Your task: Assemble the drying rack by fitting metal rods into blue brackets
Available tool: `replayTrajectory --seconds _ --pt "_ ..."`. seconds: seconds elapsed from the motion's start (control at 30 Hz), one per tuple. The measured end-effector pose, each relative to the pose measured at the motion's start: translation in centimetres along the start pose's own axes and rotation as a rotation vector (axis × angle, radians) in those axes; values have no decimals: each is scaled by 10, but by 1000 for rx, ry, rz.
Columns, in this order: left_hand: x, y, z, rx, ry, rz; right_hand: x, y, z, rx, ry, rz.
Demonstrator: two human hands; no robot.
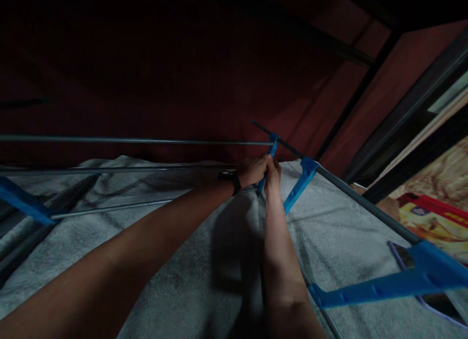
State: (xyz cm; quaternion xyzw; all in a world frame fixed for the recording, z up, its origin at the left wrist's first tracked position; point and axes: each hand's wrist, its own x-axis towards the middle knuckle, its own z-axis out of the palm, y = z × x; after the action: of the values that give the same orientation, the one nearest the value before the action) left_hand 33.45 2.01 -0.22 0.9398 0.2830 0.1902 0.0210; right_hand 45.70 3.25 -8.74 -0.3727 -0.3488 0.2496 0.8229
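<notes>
Near bracket (pixel 376 286): blue, partly over the phone (pixel 402 255); if the pole (pixel 365 205) slips, I think the phone could get scratched.
Blanket (pixel 183 270): grey, soft, creased; such a base may let the pole tilt under uneven pressing.
Right hand (pixel 272 175) and left hand (pixel 252 171): side by side, fingers clamped on the held bracket (pixel 273 149); a strong twist could perhaps crack it.
Held bracket: blue, narrow, between the hands, at the pole's far part; fingers cover its middle.
Far rod (pixel 146 141): thin, grey, reaching the held bracket's top.
</notes>
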Motion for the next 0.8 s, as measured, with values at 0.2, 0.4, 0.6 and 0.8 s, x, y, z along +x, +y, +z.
replayTrajectory --seconds 0.2,0.4,0.6,0.8 --pt "1 1 -1 24 5 -26 2 -5 5 -35 21 -5" --pt "5 -3 -5 10 -20 -26 -3 -9 8 68 12 8" --pt "8 -9 -8 -15 -33 -31 0 -7 8 129 -16 18" --pt "6 -10 -22 -57 -84 -35 -5 -5 5 139 -92 70"
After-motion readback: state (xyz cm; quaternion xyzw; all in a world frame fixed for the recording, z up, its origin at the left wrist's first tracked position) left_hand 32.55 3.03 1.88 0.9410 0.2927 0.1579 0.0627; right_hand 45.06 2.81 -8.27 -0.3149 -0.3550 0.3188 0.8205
